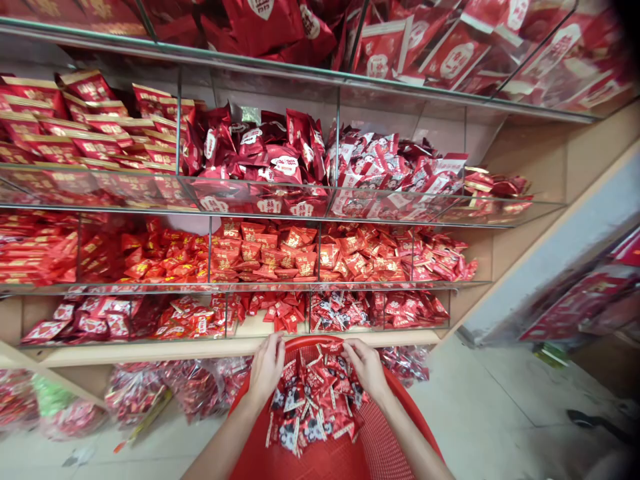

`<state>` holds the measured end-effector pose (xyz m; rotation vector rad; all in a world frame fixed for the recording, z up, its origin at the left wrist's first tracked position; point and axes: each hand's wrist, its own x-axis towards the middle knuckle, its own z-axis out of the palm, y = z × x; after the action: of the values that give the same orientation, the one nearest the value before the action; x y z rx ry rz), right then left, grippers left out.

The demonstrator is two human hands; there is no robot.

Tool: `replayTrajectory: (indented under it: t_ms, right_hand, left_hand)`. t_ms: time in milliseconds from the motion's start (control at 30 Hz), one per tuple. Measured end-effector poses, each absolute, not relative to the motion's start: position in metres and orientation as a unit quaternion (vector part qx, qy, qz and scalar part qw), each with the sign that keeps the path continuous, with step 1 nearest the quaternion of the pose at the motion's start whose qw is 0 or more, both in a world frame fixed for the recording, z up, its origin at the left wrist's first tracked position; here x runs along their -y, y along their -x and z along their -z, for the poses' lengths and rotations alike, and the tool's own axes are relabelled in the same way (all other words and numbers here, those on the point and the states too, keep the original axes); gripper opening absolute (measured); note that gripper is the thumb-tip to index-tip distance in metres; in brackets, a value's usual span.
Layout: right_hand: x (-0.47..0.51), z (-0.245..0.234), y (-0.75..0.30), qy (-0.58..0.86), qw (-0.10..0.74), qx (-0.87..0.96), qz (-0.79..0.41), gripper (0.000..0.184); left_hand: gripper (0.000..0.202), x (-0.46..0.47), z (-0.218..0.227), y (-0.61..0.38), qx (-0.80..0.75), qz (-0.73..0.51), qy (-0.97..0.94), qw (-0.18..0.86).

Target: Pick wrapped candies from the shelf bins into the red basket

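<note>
Left hand and right hand, fingers curled, grip unclear, apparently gather small, glossy red-and-white packets between them in a red plastic basket; any lift calls for closer fingers.

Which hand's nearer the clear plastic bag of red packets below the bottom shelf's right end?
Right. The right hand is just left of the bag; the left hand is farther left, across the red plastic basket.

red shelf packets: gold "囍" | basketed packets: lettering blurred, unreadable
</note>
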<state>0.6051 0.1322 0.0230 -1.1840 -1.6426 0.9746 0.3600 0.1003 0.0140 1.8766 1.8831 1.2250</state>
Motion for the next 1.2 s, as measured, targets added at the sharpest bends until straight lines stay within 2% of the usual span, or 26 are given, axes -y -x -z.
replayTrajectory:
  t_ms: [267,600,767,933,1067,1200]
  right_hand:
    - [-0.139,-0.024,-0.585,0.452,0.389,0.747,-0.294,0.034]
    - [-0.156,-0.03,-0.582,0.423,0.32,0.81,-0.252,0.034]
    - [-0.157,-0.033,-0.58,0.447,0.292,0.815,-0.223,0.034]
    - [-0.156,-0.031,-0.573,0.486,0.205,0.834,-0.162,0.03]
    - [-0.156,-0.031,-0.565,0.508,0.137,0.841,-0.124,0.026]
    - [-0.153,-0.03,-0.56,0.519,0.107,0.84,-0.113,0.026]
  left_hand:
    - [0.028,-0.099,-0.015,-0.362,-0.658,-0.347,-0.659,0.107]
    - [0.031,-0.095,-0.011,-0.363,-0.663,-0.33,-0.665,0.095]
    - [0.025,-0.094,-0.013,-0.36,-0.721,-0.222,-0.654,0.063]
    - [0.034,-0.095,-0.014,-0.356,-0.761,-0.093,-0.636,0.09]
    - [0.037,-0.095,-0.02,-0.355,-0.746,-0.09,-0.652,0.101]
    - [0.035,-0.094,-0.027,-0.355,-0.746,-0.09,-0.653,0.099]
